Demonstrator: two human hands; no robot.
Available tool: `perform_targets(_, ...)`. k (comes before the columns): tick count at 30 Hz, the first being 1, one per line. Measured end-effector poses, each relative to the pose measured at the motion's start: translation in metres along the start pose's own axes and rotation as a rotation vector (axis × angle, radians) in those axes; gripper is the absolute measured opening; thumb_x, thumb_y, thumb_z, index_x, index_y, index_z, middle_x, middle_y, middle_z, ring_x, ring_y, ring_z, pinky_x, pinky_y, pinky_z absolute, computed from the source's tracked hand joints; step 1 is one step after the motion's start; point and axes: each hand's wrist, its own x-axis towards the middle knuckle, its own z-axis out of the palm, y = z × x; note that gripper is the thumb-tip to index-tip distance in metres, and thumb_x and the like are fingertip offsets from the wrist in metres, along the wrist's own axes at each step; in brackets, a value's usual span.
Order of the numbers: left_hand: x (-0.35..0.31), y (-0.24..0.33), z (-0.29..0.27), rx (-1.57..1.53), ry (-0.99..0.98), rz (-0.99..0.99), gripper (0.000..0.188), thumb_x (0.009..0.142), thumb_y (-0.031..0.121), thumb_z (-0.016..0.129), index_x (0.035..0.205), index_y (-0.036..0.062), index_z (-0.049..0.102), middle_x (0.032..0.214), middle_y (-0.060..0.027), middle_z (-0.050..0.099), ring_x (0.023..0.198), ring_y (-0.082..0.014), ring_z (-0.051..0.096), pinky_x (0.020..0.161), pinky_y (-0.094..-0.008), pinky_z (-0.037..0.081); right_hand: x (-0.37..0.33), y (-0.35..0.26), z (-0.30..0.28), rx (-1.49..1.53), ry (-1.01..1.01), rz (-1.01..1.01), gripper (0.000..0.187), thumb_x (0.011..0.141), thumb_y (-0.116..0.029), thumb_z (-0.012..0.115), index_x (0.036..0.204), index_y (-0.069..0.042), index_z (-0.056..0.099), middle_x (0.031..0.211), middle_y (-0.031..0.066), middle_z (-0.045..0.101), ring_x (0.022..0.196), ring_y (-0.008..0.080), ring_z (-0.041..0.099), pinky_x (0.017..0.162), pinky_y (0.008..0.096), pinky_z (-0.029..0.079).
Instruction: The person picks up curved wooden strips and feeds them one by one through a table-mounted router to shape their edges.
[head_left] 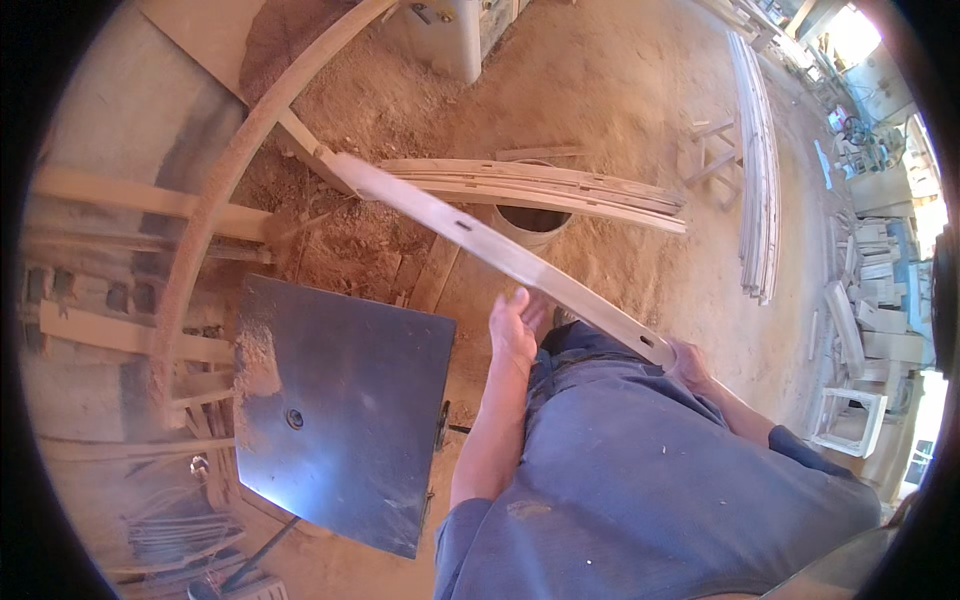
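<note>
So the slotted board (555,283) runs slantwise in front of the body, near end by the waist and far end up and to the left. The right hand (690,366) has its grip wrapped on the near end, pinching the board there, probably because that end is the easy place to steer a long piece from. The left hand (516,327) sits farther along at the lower edge, grip spread with the thumb up. I can't tell if it's actually bearing weight, but my guess is it's there to steady the middle. The board has at least 2 slots showing

Behind it there's a round bin (533,238), and a pile of similar boards (610,203) lies across its top, looks like the bin is doubling as a stand. Inside is just dark, so no clue what's in it

Over on the left, the dark metal counter (350,410) has 1 round hole (294,419) and a patch of sawdust (258,362) by the edge. Another stack of boards (757,170) is well apart, off to the right, seemingly propped up by a sawhorse (712,160)
</note>
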Motion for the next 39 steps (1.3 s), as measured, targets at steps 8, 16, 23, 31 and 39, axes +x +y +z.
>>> perform_targets(8,-0.002,0.037,-0.043,0.123,0.217,0.051,0.066,0.096,0.013,0.059,0.151,0.0001,0.025,0.111,-0.0181,0.064,0.086,-0.0286,0.068,0.075,-0.0369,0.056,0.078,0.001,-0.028,0.047,-0.102,0.193,0.042,0.058,-0.014,0.071,0.099,-0.004,0.069,0.09,0.0224,0.07,0.085,0.0372,0.069,0.078,0.0432,0.053)
perform_targets(16,-0.061,-0.015,-0.121,0.157,0.634,0.176,0.029,0.094,0.014,0.053,0.116,-0.0041,0.06,0.091,-0.0127,0.068,0.079,-0.0217,0.067,0.067,-0.0324,0.054,0.294,0.079,-0.03,-0.046,-0.189,-0.006,0.048,0.059,-0.012,0.074,0.106,-0.008,0.068,0.09,0.0184,0.07,0.086,0.0364,0.069,0.077,0.0449,0.054)
perform_targets(23,-0.197,-0.2,-0.054,0.349,1.202,-0.081,0.014,0.096,0.013,0.053,0.101,0.0,0.053,0.076,-0.0088,0.061,0.065,-0.0173,0.059,0.056,-0.0295,0.048,0.483,0.062,-0.032,-0.218,-0.216,-0.238,0.054,0.067,-0.01,0.068,0.121,-0.008,0.061,0.108,0.0175,0.066,0.103,0.0372,0.064,0.089,0.0468,0.051)
perform_targets(31,-0.148,-0.269,0.07,0.476,1.122,-0.32,0.04,0.095,0.016,0.058,0.122,-0.0082,0.043,0.084,-0.01,0.066,0.071,-0.0149,0.059,0.062,-0.0272,0.047,0.614,0.11,0.012,-0.325,-0.325,-0.385,0.063,0.068,-0.006,0.067,0.13,-0.006,0.056,0.126,0.0192,0.061,0.118,0.0365,0.058,0.099,0.0422,0.047)
perform_targets(39,-0.11,-0.271,0.107,0.465,1.047,-0.207,0.068,0.093,0.019,0.063,0.142,-0.0165,0.033,0.092,-0.0112,0.07,0.078,-0.0125,0.059,0.069,-0.025,0.047,0.612,0.085,0.015,-0.288,-0.54,-0.14,0.062,0.073,-0.001,0.061,0.135,-0.004,0.053,0.126,0.0242,0.061,0.123,0.0384,0.055,0.101,0.0415,0.046)
